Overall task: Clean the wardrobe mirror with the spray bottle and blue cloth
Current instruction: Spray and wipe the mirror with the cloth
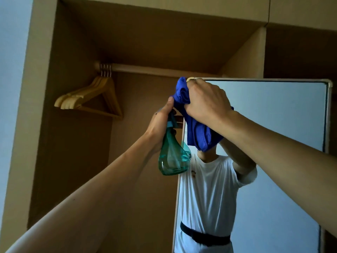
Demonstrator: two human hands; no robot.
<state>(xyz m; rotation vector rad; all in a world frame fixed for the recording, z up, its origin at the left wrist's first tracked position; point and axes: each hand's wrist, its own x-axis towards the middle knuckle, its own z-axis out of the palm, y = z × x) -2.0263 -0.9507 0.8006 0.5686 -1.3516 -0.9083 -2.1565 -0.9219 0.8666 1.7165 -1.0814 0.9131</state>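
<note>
Up at the top left corner of the mirror (273,115), our right hand (206,101) bunches the blue cloth (198,132), fingers curled tight round it, and holds it at the frame's rounded corner. Below this hand the rest of the cloth hangs in loose folds over the glass. Just left of it and a little lower, our left hand (160,125) grips the neck of the green see-through spray bottle (173,157), thumb stretched upward so that its tip reaches the cloth's edge. The bottle's body hangs below that hand, overlapping the mirror's left edge. Whether a finger lies on the trigger we cannot tell. Under our right forearm the glass reflects a white T-shirt (206,194) with a dark belt. Well to the left of both hands, wooden hangers (91,95) hang from a rail (155,69) inside the open wardrobe (42,70).
</note>
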